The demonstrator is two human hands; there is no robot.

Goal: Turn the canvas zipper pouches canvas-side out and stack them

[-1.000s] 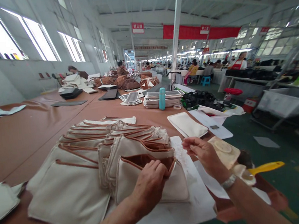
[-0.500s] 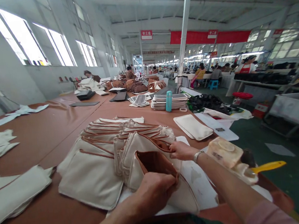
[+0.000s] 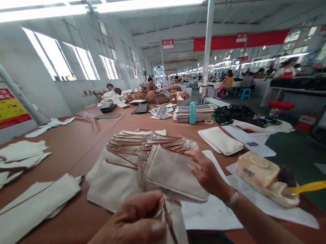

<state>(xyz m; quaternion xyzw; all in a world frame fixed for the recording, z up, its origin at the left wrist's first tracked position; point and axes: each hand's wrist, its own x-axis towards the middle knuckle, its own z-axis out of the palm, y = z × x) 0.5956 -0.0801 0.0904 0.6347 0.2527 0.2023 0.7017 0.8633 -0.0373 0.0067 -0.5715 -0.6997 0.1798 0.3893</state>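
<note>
Close to the camera, my left hand pinches the brown-trimmed edge of a cream fabric pouch, which hangs down at the bottom of the view. My right hand is at the right edge of the top pouch on the pile, its fingers apart; whether they touch the fabric I cannot tell. The pile of cream pouches with brown edging fans out across the brown table. Beneath its right side lie white sheets.
A cut plastic container with a yellow-handled tool stands at right. Folded cream pieces lie at left. Farther back are two cream panels, a turquoise bottle and stacked panels. People work in the background.
My left hand has drawn its pouch off the pile, down toward me; the pouch's open brown mouth is out of sight. My right hand has loosened from the pile's edge. The view has turned left.
</note>
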